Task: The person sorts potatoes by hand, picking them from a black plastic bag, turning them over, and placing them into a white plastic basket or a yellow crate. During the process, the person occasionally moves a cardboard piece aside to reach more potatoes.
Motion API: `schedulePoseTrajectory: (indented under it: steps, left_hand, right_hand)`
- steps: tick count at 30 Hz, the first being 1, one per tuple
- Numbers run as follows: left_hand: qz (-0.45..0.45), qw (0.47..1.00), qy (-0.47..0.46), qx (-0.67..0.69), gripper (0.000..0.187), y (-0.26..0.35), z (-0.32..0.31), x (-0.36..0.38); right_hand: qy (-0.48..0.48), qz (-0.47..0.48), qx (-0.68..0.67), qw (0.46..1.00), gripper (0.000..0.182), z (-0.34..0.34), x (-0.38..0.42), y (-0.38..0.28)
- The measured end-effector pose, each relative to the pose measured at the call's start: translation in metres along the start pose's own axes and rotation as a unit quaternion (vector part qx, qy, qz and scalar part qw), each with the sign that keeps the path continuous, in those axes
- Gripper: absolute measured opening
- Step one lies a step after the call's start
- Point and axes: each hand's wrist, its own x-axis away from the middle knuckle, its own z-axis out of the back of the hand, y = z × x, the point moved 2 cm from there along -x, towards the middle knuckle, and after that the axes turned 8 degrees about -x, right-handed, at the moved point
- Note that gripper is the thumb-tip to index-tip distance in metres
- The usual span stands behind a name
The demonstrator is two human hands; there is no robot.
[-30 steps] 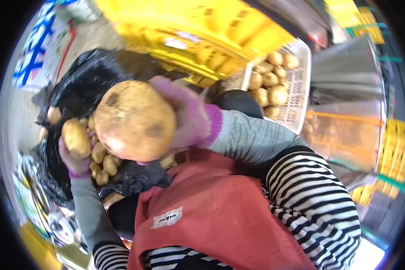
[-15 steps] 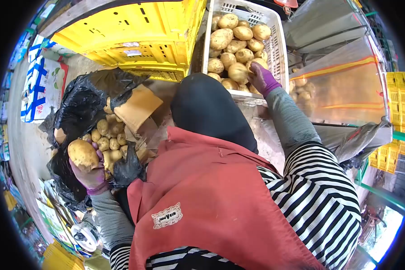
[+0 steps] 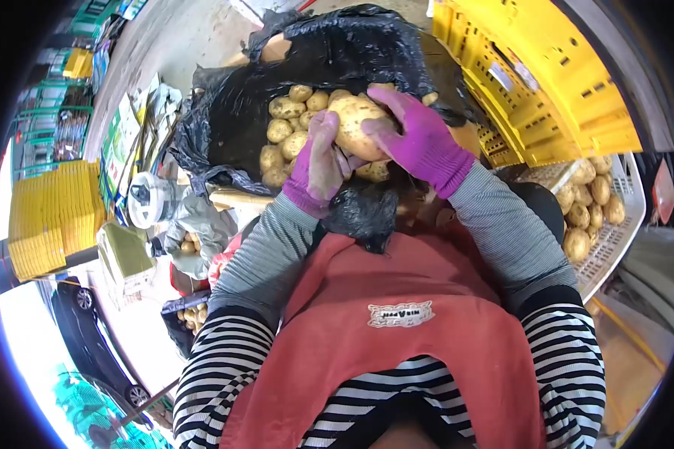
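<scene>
A large potato (image 3: 357, 126) is held between my two gloved hands. My left hand (image 3: 318, 165), in a purple glove with a soiled palm, closes on its left side. The fingers of my right hand (image 3: 419, 138), in a brighter purple glove, wrap its right side. Just below the hands lies a box lined with black plastic (image 3: 232, 138), where several smaller potatoes (image 3: 283, 131) rest. A crumpled flap of black plastic (image 3: 363, 217) hangs over the box's near edge. My hands partly hide the potatoes beneath them.
Stacked yellow crates (image 3: 539, 82) stand at the upper right. Beside my knee is a white crate (image 3: 621, 232) of large potatoes (image 3: 595, 198). On the left are a white lidded container (image 3: 141, 200), folded yellow crates (image 3: 56, 217) and a dark car (image 3: 90, 337) outside.
The view has swung left toward the plastic-lined box. My right hand has left the white crate and now grips the large potato, which my left hand was holding alone.
</scene>
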Motion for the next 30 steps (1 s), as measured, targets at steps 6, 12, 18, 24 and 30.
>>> schedulePoseTrajectory:
  steps: [6,12,18,24,30]
  left_hand:
    - [-0.015,0.994,0.032,-0.104,0.064,0.002,0.026,-0.006]
    - [-0.017,0.999,0.034,0.002,0.063,-0.002,0.028,-0.009]
    - [-0.045,0.996,0.054,-0.055,0.061,0.003,0.03,-0.009]
    - [-0.045,0.997,0.039,-0.04,0.064,0.001,0.019,-0.007]
    - [-0.086,0.972,0.09,-0.201,0.067,0.008,0.029,-0.006]
  right_hand:
    - [0.022,-0.044,-0.134,0.99,0.035,-0.019,-0.012,0.029]
    - [0.007,-0.111,-0.146,0.983,0.035,-0.026,-0.005,0.053]
    - [0.005,-0.129,-0.176,0.976,0.036,-0.032,0.004,0.035]
    - [0.029,-0.111,-0.147,0.982,0.031,-0.017,0.001,0.045]
    - [0.035,-0.044,-0.14,0.989,0.045,-0.015,-0.008,0.041]
